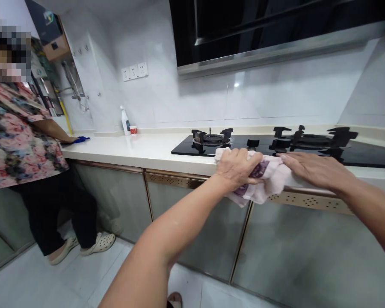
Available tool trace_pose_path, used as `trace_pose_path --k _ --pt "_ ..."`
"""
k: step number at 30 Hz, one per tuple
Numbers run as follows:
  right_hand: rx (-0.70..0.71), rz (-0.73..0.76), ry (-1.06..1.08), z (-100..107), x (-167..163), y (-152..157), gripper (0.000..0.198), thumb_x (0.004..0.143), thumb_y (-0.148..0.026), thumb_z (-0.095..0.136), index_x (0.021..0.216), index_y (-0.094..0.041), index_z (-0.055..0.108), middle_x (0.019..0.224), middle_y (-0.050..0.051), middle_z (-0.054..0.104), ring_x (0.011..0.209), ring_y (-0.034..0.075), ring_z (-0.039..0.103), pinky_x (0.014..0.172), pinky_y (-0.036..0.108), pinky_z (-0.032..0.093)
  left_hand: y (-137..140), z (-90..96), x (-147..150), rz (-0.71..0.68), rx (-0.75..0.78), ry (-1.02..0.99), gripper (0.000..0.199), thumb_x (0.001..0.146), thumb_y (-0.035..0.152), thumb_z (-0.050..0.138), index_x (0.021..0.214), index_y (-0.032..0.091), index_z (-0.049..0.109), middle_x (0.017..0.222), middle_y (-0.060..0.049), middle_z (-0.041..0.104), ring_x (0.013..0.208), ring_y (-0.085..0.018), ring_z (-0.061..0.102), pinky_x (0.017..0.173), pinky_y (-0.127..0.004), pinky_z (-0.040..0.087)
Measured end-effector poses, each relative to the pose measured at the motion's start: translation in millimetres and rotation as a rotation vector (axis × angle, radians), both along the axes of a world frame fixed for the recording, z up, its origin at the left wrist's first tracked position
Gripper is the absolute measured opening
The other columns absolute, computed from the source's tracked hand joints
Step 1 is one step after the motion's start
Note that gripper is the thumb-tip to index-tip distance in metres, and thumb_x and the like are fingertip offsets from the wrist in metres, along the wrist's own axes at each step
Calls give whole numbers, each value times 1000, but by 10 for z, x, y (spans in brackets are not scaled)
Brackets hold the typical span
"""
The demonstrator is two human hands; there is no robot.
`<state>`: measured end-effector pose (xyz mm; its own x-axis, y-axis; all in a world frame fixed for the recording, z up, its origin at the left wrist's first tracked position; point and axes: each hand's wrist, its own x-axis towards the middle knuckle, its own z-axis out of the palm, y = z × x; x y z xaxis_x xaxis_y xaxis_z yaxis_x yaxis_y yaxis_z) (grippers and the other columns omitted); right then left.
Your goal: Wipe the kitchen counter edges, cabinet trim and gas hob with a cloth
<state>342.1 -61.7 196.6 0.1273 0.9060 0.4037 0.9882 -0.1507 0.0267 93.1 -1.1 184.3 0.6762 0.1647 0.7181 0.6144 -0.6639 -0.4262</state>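
My left hand (239, 169) is closed around a pale pink cloth (274, 179) with a purple patterned band. The cloth is bunched over the counter's front edge, before the stove, and its lower folds hang in front of the cabinet. To the right, my right hand (317, 169) lies rather flat, fingers stretched out, with its fingertips touching the cloth's right side. Just behind both hands is the black glass gas stove (240, 147), with black pan supports on its two burners.
A white bottle (125, 122) and a red-and-white cup (133, 130) stand on the white counter (147, 149). At left, another person (25, 132) rests a blue cloth (81, 139) on the counter. A black range hood (259, 30) overhangs the stove. Cabinets (208, 231) stand below.
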Motion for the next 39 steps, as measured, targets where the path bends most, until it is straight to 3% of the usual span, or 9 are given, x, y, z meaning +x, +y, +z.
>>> trace_pose_path --k 5,11,13,16,20,25,31,39 --pt "-31 4 86 3 13 -7 88 93 -71 4 151 -24 49 159 2 44 149 30 36 118 56 36 349 42 -857 110 -52 -35 70 81 75 58 129 24 61 104 -12 64 98 -30 56 84 -41 32" --pt "1 8 69 3 -9 -5 82 94 -70 8 146 -27 54 157 4 48 146 34 41 113 59 40 690 117 -2068 414 -142 -89 68 79 67 63 131 23 60 109 -12 64 100 -32 56 85 -41 33" --pt "0 18 62 21 -35 -14 79 95 -70 8 143 -30 56 155 4 50 142 36 44 109 62 43 758 133 -2313 488 -148 -114 65 80 66 61 129 22 61 110 -13 64 102 -33 55 86 -41 32" --pt "-14 17 51 62 -84 -32 77 95 -69 7 141 -33 57 152 5 53 137 38 48 105 64 44 802 134 -2441 555 -141 -157 63 82 66 56 127 23 61 110 -14 63 104 -34 55 86 -42 31" --pt "-41 -13 55 99 -144 -54 76 96 -67 6 141 -33 57 151 7 54 135 38 49 103 62 43 737 118 -2301 593 -141 -209 59 85 66 52 126 24 62 110 -13 64 105 -35 54 85 -42 29" --pt "-26 3 49 108 -199 -98 74 97 -65 7 138 -32 59 148 8 56 132 38 51 101 62 43 544 96 -1903 538 -125 -225 62 84 73 53 121 25 64 109 -13 65 102 -35 54 84 -43 29" --pt "-47 -20 57 143 -253 -134 75 98 -63 7 146 -29 54 157 8 47 138 37 47 107 62 40 275 54 -1162 367 -99 -213 63 77 76 63 116 25 64 103 -12 65 96 -33 55 83 -44 31" --pt "9 -13 36 86 -191 -52 75 97 -65 7 144 -32 56 153 7 52 135 37 51 106 61 43 -86 77 -177 147 -109 -70 70 72 75 71 116 22 60 106 -13 64 98 -32 58 83 -44 36"
